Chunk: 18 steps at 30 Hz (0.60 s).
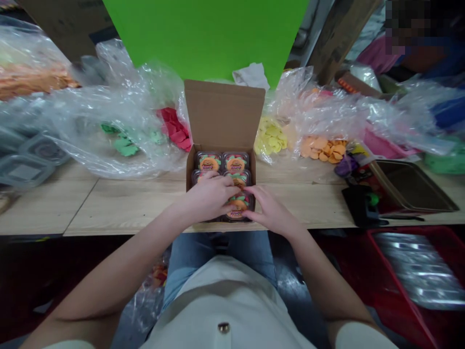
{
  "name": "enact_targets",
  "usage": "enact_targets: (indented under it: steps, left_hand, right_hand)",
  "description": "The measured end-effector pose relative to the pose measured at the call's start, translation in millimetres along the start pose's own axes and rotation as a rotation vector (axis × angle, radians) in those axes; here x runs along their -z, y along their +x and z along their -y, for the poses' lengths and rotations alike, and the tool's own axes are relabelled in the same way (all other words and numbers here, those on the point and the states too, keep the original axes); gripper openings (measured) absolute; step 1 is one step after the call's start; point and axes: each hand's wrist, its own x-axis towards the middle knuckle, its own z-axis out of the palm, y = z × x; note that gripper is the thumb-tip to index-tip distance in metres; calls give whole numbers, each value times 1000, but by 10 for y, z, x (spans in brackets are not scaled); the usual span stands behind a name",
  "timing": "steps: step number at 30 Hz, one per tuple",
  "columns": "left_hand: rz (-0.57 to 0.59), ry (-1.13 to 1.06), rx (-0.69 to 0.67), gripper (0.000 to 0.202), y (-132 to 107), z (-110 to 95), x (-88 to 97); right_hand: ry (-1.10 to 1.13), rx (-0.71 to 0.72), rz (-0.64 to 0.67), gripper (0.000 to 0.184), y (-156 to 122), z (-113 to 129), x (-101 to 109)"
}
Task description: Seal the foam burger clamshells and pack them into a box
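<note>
Head view: we see the cardboard box [225, 114] open on the wooden table [127, 203], lid raised, just in front of the wearer. Inside, small clear containers with round orange labels sit in two columns; the near left spot is hidden under the left hand [212, 196]. That hand reaches across the box, fingers half bent, tips at the near right container [238, 209]. The right hand [268, 208] comes over the box's right wall, thumb and forefinger spread, tips at that container's right side. We can't tell whether either hand grips it or only rests there. Left of the box we log red pieces [176, 130] and green pieces [125, 146] in clear plastic; right, yellow pieces [271, 136] and orange pieces [325, 149]. Green panel [210, 39] behind. Red crate [403, 295] below the table's edge, lower right.
</note>
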Motion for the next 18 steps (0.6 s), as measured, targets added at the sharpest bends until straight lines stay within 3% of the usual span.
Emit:
enact_targets:
  steps: [3,6,8,10,14,18]
  left_hand:
    - [-54,-94,35,37,-66,11,36]
    - [-299,-237,213,38,-354,102,-8]
    - [-516,-292,401,35,-648,149,-167]
    - [-654,-382,561,41,-943,138,-436]
    - [-626,-636,627,49,-1262,3,-1000]
    - [-647,-589,657,44,-1243,-31,-1165]
  right_hand:
    - [-35,-34,14,48,-7,7,14]
    - [-2,-58,-19,62,-90,-89,56]
    - [53,-105,-70,56,-177,-208,51]
    - [141,-151,-83,41,-266,-332,-17]
    - [306,-198,-42,35,-361,-460,-275]
    - [233,-213,-62,35,-336,-437,-431]
